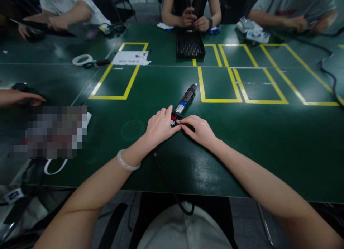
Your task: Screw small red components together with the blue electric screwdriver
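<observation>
An electric screwdriver-like tool (pixel 185 99) lies on the green table (pixel 113 177), its thin metal tip pointing away from me to the upper right. Its body shows black, blue and silver sections, and the inside seems exposed at the near end. My left hand (pixel 161 126) is closed around that near end, thumb along the bottom. Fingertips of my right hand (pixel 198 130) pinch a small red, wire-like part (pixel 177 121) at the same end, close to my left thumb. The fingers hide much of the near end.
A black cable (pixel 166 177) runs over the table's front edge. Across the table, a person works above a black tray (pixel 190 44). White paper (pixel 130 58), a tape roll (pixel 82 60) and yellow tape outlines lie farther back. Another person's hand (pixel 29 97) rests at left.
</observation>
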### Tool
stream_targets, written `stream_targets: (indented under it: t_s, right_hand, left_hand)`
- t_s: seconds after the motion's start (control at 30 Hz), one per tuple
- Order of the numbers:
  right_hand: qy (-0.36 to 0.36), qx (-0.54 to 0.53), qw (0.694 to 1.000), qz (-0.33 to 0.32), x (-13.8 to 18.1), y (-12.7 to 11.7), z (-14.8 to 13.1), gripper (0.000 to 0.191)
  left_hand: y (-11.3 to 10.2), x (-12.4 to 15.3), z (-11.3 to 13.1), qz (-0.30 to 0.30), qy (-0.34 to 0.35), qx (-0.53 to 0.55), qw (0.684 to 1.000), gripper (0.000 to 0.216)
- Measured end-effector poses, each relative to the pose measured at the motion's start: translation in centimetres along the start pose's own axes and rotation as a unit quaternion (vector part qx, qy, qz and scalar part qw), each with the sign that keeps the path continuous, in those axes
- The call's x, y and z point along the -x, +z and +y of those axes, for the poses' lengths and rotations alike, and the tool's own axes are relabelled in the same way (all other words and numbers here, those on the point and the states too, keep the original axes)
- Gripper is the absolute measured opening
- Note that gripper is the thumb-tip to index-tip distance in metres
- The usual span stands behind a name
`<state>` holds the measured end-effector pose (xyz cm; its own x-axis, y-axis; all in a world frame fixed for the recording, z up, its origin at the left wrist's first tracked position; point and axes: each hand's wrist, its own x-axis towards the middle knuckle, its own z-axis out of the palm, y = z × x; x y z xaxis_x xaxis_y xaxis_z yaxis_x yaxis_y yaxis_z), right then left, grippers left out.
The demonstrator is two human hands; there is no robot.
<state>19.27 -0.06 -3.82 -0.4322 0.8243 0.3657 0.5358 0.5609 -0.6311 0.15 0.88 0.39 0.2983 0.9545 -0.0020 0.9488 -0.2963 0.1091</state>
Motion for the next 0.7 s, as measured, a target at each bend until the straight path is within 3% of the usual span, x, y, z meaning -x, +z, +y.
stream_targets:
  t_s: [0.33,0.53,0.7]
  right_hand:
    - [-0.007,-0.016,1.000,-0.026,0.1,-0.2,0.0,0.030]
    - [-0.005,-0.028,0.999,-0.022,0.3,-0.7,0.9,0.018]
    - [-0.018,-0.030,0.999,-0.033,0.3,-0.9,1.3,0.014]
  left_hand:
    - [0.0,-0.4,0.2,0.014,-0.011,-0.052,0.999,0.047]
    - [-0.1,-0.8,-0.9,0.007,-0.027,-0.058,0.998,0.055]
    - [-0.4,-1.7,-3.2,0.004,-0.070,-0.051,0.996,0.063]
